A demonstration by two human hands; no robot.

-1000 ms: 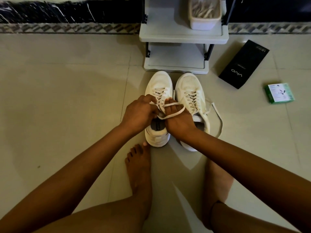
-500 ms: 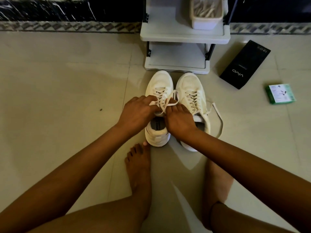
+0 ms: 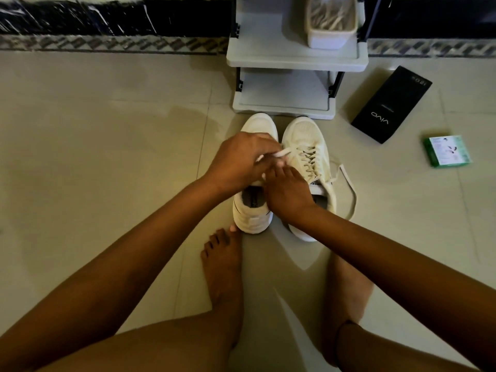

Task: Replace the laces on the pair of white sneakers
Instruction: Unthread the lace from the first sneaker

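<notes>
Two white sneakers stand side by side on the floor, toes away from me. My left hand (image 3: 240,159) is over the laced part of the left sneaker (image 3: 252,216) and pinches a white lace (image 3: 281,153) that pokes out to the right. My right hand (image 3: 287,193) rests on the same shoe's opening, fingers curled at the lace; what they hold is hidden. The right sneaker (image 3: 308,140) is laced, and its loose lace end (image 3: 349,183) trails on the floor to the right.
A grey two-shelf rack (image 3: 295,60) stands just beyond the shoes, with a white tub of laces (image 3: 331,20) on its top shelf. A black box (image 3: 390,104) and a small green box (image 3: 447,151) lie on the tiles at right. My bare feet sit near the heels.
My left hand has moved forward over the left shoe's laces, drawing the lace toward the toe. The lace loop that lay across my right hand is gone. My right hand stayed near the opening.
</notes>
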